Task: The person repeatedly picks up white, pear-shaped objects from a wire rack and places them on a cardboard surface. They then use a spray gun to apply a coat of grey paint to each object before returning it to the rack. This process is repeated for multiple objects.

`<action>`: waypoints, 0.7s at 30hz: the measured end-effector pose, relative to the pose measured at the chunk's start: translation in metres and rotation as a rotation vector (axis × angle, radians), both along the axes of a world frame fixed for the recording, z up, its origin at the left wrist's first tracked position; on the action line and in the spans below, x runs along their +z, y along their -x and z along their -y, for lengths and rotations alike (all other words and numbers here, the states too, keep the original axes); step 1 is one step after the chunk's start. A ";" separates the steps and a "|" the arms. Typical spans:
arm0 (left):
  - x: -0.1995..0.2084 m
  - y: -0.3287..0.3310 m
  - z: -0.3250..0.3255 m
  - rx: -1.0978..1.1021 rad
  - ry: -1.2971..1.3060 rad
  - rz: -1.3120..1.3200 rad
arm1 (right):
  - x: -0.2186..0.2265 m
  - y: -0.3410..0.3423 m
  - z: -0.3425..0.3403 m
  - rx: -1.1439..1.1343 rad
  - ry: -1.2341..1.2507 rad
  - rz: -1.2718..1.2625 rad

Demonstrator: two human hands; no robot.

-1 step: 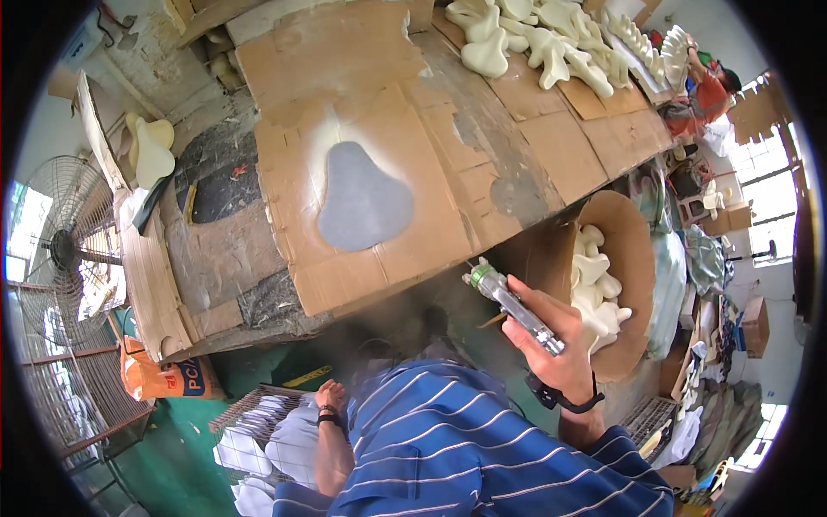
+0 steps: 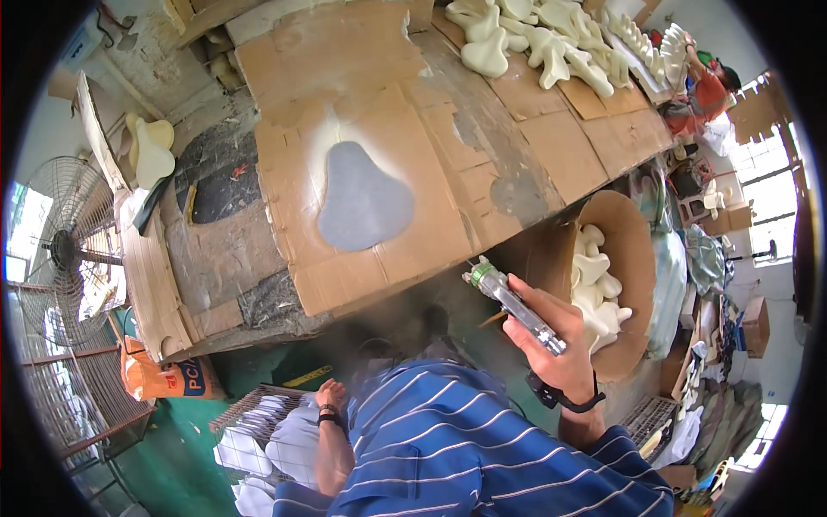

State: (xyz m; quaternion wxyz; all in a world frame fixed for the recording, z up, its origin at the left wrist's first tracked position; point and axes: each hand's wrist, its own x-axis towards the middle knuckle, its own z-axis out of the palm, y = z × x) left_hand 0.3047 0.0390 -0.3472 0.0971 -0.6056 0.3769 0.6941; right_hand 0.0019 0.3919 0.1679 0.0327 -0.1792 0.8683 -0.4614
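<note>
My right hand [image 2: 556,332] is closed around a metal spray gun [image 2: 517,310] with a green ring near its nozzle. The gun points up and left, toward the near edge of the worktable. Its trigger is mostly hidden. On the cardboard [image 2: 362,112] covering the table lies a flat grey rounded-triangle shape [image 2: 366,202], narrow at the far end, with a pale whitish halo around it. My left hand [image 2: 330,394] hangs low by my side, fingers loosely curled with nothing visible in them. Beside it is a wire basket [image 2: 226,418] of white pieces [image 2: 289,448].
Cream moulded pieces [image 2: 551,43] are heaped at the table's far right. A cardboard drum [image 2: 633,284] right of the gun holds more. At left stand a large fan [image 2: 65,250] and an orange sack [image 2: 164,370]. Another person [image 2: 702,99] works at far right.
</note>
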 end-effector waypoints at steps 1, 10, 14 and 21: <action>0.006 0.009 -0.003 -0.027 0.028 0.014 | 0.001 0.000 -0.001 0.012 -0.020 0.028; -0.001 0.025 0.001 -0.094 0.044 -0.032 | 0.006 -0.008 -0.015 0.025 -0.101 0.176; 0.001 0.035 0.002 -0.095 0.056 -0.017 | 0.014 -0.006 -0.016 -0.126 -0.066 0.193; 0.010 0.046 0.006 -0.166 0.055 0.034 | 0.009 -0.018 -0.018 0.065 -0.073 0.318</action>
